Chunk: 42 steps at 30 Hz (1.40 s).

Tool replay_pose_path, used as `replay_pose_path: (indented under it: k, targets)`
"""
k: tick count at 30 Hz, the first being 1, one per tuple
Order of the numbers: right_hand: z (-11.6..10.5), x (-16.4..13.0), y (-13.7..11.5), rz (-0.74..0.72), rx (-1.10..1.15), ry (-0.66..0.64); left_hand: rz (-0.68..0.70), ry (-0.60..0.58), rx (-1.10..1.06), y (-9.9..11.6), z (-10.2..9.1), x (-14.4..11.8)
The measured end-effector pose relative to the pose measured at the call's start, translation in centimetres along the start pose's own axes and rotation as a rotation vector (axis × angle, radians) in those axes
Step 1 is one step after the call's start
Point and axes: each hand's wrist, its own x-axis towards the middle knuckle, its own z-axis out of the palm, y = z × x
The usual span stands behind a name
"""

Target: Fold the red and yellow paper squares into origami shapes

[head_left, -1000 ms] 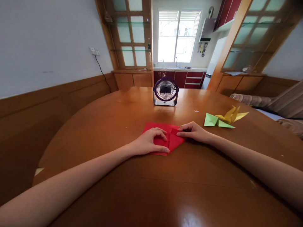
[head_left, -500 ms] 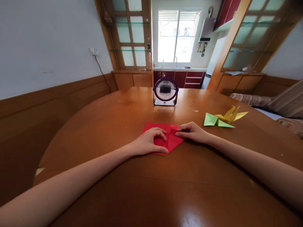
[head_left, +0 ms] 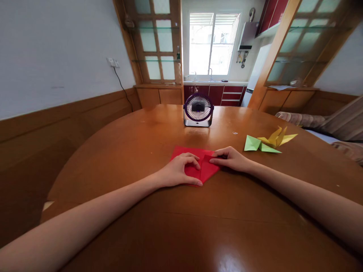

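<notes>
Red paper (head_left: 206, 172) sits flat on the table (head_left: 181, 226), a bit far of centre, with both hands on it. Left hand (head_left: 177, 170) is spread flat over the left half, thumb along the near edge, pinning it rather than gripping anything. Right hand (head_left: 231, 158) comes in from the right, fingers curled and tips pressing a folded flap at the right corner, so no real pinch that I can see. The crease runs roughly near-to-far between the two hands, right fingertips closest to it. Green and yellow paper shapes (head_left: 268, 142) lie off to the right; small fan (head_left: 198, 109) stands farther back.
</notes>
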Motion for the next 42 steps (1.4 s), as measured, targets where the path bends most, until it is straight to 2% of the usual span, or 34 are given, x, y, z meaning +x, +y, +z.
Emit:
replay_pose_path:
  k: [10,14,18,27,34,42]
  targets:
    - [0.27,-0.02,-0.2,-0.03,-0.049,0.033,0.009,0.013,0.008,0.18,-0.01,0.0]
    - [0.38,-0.24,-0.41,-0.057,-0.194,0.117,-0.04,0.03,-0.008,0.3,0.01,-0.12]
    - [0.53,-0.4,-0.62,-0.112,-0.302,0.138,-0.085,0.042,-0.001,0.38,0.03,-0.24]
    - [0.69,-0.33,-0.9,-0.209,-0.398,0.087,-0.068,0.022,0.028,0.14,-0.04,-0.18]
    - [0.58,-0.26,-0.65,-0.203,-0.452,0.056,-0.055,-0.036,0.039,0.12,-0.14,-0.31]
    - [0.63,-0.27,-0.64,-0.193,-0.451,0.062,-0.025,-0.051,0.045,0.19,-0.22,-0.33]
